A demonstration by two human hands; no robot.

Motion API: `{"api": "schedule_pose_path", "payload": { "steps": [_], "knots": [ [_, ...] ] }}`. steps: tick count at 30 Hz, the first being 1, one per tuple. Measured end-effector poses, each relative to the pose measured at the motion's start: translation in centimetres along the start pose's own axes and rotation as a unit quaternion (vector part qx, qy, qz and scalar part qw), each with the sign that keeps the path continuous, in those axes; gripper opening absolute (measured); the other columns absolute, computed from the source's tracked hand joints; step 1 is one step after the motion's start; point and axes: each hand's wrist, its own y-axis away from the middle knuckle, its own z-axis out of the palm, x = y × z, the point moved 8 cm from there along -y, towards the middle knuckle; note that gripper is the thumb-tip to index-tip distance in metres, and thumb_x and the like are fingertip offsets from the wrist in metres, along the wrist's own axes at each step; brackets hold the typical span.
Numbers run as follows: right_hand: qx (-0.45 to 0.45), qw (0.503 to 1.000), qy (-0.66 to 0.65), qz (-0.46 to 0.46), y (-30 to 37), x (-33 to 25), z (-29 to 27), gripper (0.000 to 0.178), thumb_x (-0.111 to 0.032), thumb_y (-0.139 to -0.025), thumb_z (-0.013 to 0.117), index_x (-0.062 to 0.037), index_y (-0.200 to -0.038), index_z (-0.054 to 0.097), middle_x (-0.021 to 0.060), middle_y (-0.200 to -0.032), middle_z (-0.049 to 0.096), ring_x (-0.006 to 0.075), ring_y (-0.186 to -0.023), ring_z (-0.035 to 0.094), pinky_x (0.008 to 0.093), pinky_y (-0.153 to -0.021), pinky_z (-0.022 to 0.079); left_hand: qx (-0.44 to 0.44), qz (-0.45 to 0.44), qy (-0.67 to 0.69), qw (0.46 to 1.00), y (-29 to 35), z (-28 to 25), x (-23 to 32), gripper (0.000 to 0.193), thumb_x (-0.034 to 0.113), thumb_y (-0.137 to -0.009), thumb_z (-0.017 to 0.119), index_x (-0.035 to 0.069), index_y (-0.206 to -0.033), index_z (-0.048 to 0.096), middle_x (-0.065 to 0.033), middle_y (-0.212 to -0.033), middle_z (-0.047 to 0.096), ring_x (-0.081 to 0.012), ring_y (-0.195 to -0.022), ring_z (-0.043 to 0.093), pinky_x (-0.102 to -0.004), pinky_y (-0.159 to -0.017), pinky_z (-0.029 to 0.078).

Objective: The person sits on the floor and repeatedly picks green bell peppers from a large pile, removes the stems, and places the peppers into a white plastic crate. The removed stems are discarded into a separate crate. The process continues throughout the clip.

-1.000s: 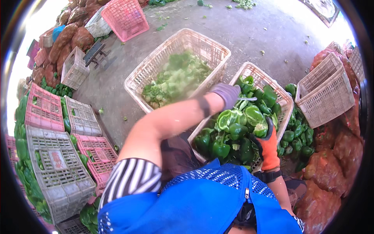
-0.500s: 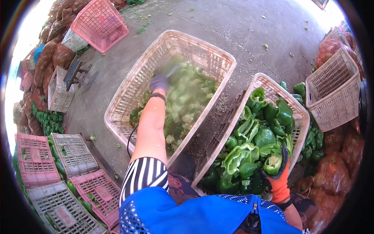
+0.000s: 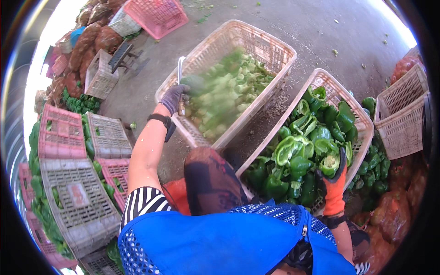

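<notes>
My left hand [image 3: 174,98], in a greyish-purple glove, is closed around a slim metal tool [image 3: 180,73] with a curved top end; its exact kind I cannot make out. It is at the near left rim of a pale plastic crate [image 3: 284,57], which holds many light green pepper cores and scraps [image 3: 229,85], partly blurred. My right hand [image 3: 334,185], in an orange and black glove, grips a green bell pepper [image 3: 329,165] with its pale inside facing up. That pepper is over a second crate [image 3: 364,133] full of green bell peppers [image 3: 300,167], several of them cut open.
Stacked pink and grey crates [image 3: 75,195] with peppers stand at the left. Behind them are a small dark bench [image 3: 121,55], a white crate [image 3: 101,75] and a pink crate [image 3: 158,16]. Right of me are an upright crate [image 3: 401,112] and red mesh sacks [image 3: 392,206].
My left hand has come out of the scrap crate toward its near left rim, the metal tool in its grip. My right hand still holds the bell pepper. The whole view has shifted.
</notes>
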Motion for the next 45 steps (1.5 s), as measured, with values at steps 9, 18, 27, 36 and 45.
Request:
{"api": "schedule_pose_path", "payload": {
  "steps": [9,18,27,36,45],
  "knots": [
    [-0.008,0.869,-0.485,0.093,2.1,-4.2,-5.1,0.081,-0.018,-0.079,0.082,-0.0038,-0.146,0.038,0.0137,-0.134,0.053,0.0213,-0.116,0.055,0.0331,-0.097,0.048,-0.035,0.207,-0.326,0.922,11.0,18.5,13.1,0.034,0.025,-0.084,0.075,0.009,-0.113,0.065,0.0001,-0.072,0.061,-0.0101,-0.049,0.053,-0.0284,-0.041,0.045],
    [-0.022,0.854,-0.519,-0.006,2.9,-9.7,-13.6,0.092,-0.020,-0.079,0.082,-0.0018,-0.152,0.028,0.0083,-0.139,0.049,0.0160,-0.121,0.051,0.0311,-0.100,0.046,-0.328,0.536,-0.283,0.724,37.0,44.7,6.0,0.034,0.022,-0.084,0.078,0.008,-0.114,0.068,-0.0068,-0.110,0.071,-0.0184,-0.104,0.065,-0.0329,-0.092,0.052],
    [-0.002,0.959,-0.260,-0.117,5.5,-9.6,-15.3,0.098,-0.011,-0.065,0.086,-0.0046,-0.148,0.035,0.0143,-0.144,0.045,0.0277,-0.134,0.042,0.0376,-0.113,0.035,-0.285,0.506,-0.374,0.723,38.0,48.6,-1.8,0.029,0.020,-0.081,0.071,0.007,-0.105,0.064,-0.0104,-0.105,0.066,-0.0296,-0.092,0.063,-0.0415,-0.080,0.054],
    [0.053,0.970,-0.237,0.012,7.5,-4.6,-7.8,0.088,-0.006,-0.066,0.082,-0.0065,-0.144,0.041,0.0176,-0.138,0.050,0.0318,-0.130,0.048,0.0371,-0.110,0.039,-0.248,0.401,-0.469,0.746,32.7,47.7,-9.1,0.039,0.024,-0.083,0.067,0.009,-0.118,0.061,-0.0170,-0.112,0.065,-0.0328,-0.103,0.063,-0.0396,-0.087,0.051],
    [0.017,0.854,-0.517,-0.049,6.0,-4.7,-6.9,0.051,-0.003,-0.079,0.075,-0.0045,-0.128,0.057,0.0060,-0.108,0.067,0.0137,-0.100,0.062,0.0298,-0.086,0.053,-0.359,0.193,-0.084,0.909,28.3,43.9,-9.2,0.018,0.017,-0.090,0.067,0.008,-0.105,0.063,0.0012,-0.088,0.064,-0.0095,-0.074,0.061,-0.0263,-0.061,0.053]
  ]
}}
